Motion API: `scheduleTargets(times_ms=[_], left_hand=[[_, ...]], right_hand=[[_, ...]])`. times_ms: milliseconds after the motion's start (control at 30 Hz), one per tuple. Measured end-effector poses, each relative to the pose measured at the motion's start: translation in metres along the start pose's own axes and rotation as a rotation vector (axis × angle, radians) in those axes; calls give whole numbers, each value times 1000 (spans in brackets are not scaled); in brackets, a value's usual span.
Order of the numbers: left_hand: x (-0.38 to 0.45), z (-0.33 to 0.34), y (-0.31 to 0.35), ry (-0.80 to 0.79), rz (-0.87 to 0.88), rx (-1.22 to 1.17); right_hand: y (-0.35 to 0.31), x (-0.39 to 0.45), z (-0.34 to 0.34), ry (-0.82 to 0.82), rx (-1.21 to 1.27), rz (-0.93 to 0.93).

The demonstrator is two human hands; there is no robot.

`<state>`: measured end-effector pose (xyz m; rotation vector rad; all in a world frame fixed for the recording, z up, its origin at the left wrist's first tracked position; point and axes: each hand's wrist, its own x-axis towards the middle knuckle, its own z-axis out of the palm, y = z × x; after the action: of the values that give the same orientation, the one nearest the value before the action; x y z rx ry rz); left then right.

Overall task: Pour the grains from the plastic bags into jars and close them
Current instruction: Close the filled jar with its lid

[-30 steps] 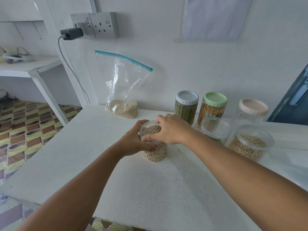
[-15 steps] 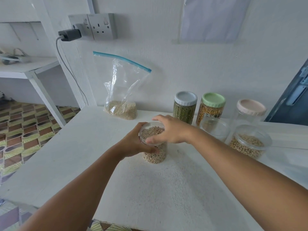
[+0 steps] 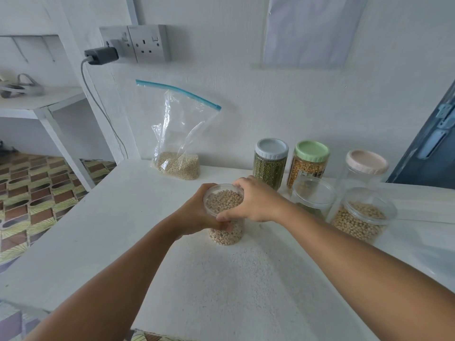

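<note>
- On the white table (image 3: 246, 291), our left hand (image 3: 194, 215) wraps the side of a clear jar of pale beans (image 3: 225, 215), which stands upright near the middle.
- Our right hand (image 3: 253, 200) curls over its rim, fingers gripping what appears to be a clear lid, hard to make out.
- Against the wall, a zip bag (image 3: 177, 141) with a blue seal holds pale grain.
- At right stand jars capped grey (image 3: 270, 163), green (image 3: 310, 163) and pink (image 3: 365, 166); two clear-topped jars (image 3: 364, 215) stand in front.
- We can read no writing; the green-capped jar's label is blurred.
</note>
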<state>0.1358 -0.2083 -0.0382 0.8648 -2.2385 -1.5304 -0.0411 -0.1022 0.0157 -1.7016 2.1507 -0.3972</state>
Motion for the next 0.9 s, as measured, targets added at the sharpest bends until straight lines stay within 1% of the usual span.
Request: scheduleTargets(times_ms=[133,233,300,333,367,467,500,533,567,600,667,700,733,800,867,900], left_hand=[[0,-10,7,-47,-30,35],[0,-8,10,-64,-32,44],[0,-6,7,-47,-25,41],[0,-6,6,-42,-21,38],[0,-6,6,-44,-16,37],[1,-6,5,-56,-3,48],[2,-6,4,-56,-1,51],[2,-6,4,-57,-1,51],[2,-6,4,-58,-3,45],[2,-5,4,-56,-5,36],[1,-5,4,-48,-8,22],[1,-5,4,-45,-12,20],[1,-4,4,-44,-13,16],[1,-3,2,-36,-15,-4],[1,-3,1,-29,-15,-14],[1,-2,0,-26,-13,-8]], right_hand=[[1,2,-2,13,6,9],[-1,4,-11,-53,87,24],[-1,6,-11,-97,69,27],[0,5,-8,-87,31,26],[2,3,-5,-43,-18,26],[7,-3,0,220,-163,49],[8,-3,-1,271,-175,48],[10,-3,-2,280,-145,31],[10,-2,-3,250,-73,-2],[10,0,-4,173,12,-41],[6,4,-8,-34,141,-116],[4,5,-8,-93,164,-135],[3,6,-5,-95,153,-140],[0,6,6,31,54,-106],[-7,1,16,194,-118,-31],[-10,0,19,242,-179,-10]])
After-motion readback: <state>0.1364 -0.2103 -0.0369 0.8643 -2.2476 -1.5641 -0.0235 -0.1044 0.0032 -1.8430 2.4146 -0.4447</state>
